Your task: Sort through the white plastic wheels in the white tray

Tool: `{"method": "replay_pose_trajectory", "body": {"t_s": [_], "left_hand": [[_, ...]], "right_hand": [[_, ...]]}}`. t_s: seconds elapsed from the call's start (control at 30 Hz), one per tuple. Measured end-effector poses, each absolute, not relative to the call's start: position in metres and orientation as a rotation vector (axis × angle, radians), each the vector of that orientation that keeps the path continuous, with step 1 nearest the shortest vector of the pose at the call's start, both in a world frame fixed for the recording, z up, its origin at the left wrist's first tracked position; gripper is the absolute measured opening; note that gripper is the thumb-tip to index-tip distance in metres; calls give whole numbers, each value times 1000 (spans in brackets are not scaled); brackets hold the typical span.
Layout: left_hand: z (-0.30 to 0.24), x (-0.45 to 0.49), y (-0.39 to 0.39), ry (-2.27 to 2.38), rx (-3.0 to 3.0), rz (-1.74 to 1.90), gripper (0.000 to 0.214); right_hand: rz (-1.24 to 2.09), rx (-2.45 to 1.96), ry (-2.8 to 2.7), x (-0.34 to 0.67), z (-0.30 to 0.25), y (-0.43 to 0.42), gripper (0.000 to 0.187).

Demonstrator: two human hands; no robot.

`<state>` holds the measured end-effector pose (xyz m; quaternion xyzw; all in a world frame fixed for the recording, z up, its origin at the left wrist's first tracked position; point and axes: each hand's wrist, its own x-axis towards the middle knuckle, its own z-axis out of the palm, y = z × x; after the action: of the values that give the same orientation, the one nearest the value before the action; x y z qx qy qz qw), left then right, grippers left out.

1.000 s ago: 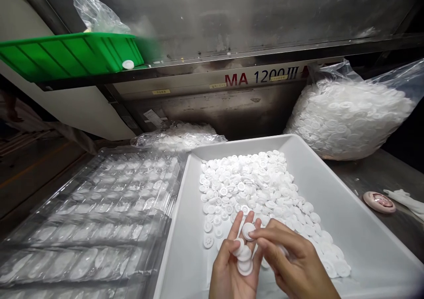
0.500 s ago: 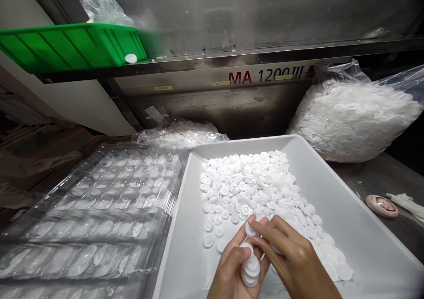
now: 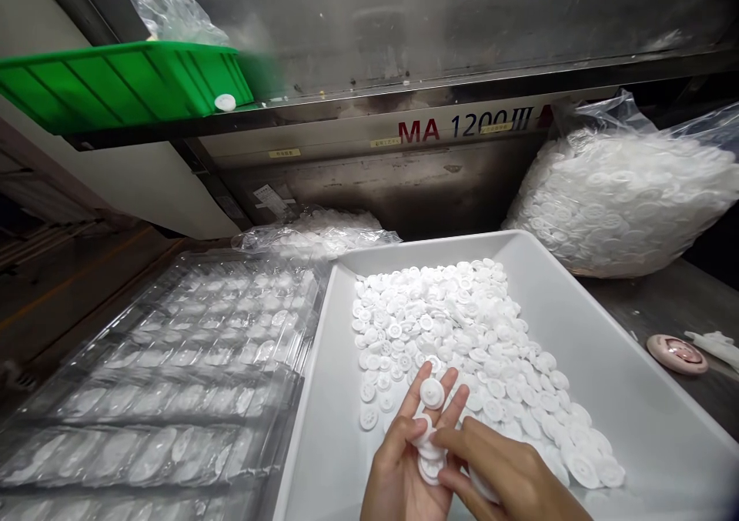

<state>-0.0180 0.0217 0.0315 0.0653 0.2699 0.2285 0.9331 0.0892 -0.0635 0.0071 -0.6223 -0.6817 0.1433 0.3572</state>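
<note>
A white tray (image 3: 323, 429) holds a heap of small white plastic discs (image 3: 456, 321). Over its near edge my left hand (image 3: 398, 467) cups a short stack of these discs (image 3: 428, 452), with one more disc (image 3: 432, 392) pinched between its raised fingertips. My right hand (image 3: 508, 479) lies just right of it, fingers curled, its fingertips touching the stack; more white discs show under its palm.
Clear blister trays (image 3: 173, 382) with filled pockets lie left of the white tray. A big clear bag of white discs (image 3: 623, 198) sits at the back right, a smaller bag (image 3: 315, 236) behind the trays. A green bin (image 3: 121, 82) rests on the machine ledge. A pink round object (image 3: 677, 353) lies right.
My left fingers have straightened upward with one disc at their tips. My right hand has dropped lower, toward the stack in my left palm.
</note>
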Motion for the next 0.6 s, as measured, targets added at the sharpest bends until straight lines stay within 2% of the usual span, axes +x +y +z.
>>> {"method": "replay_pose_trajectory", "body": {"t_s": [0.13,0.3,0.53,0.6], "left_hand": [[32,-17,21,534,138,471,51],[30,-17,21,529,135,482,53],[26,-18,21,534,142,498,58],[26,-17,21,530,148,498,59]], "right_hand": [[394,-1631,-1720,91,16,-62,24],[193,-1644,-1742,88,9,-63,16],[-196,-1725,-1677,103,3,-71,33],[-237,-1754,-1695,105,2,-73,33]]}}
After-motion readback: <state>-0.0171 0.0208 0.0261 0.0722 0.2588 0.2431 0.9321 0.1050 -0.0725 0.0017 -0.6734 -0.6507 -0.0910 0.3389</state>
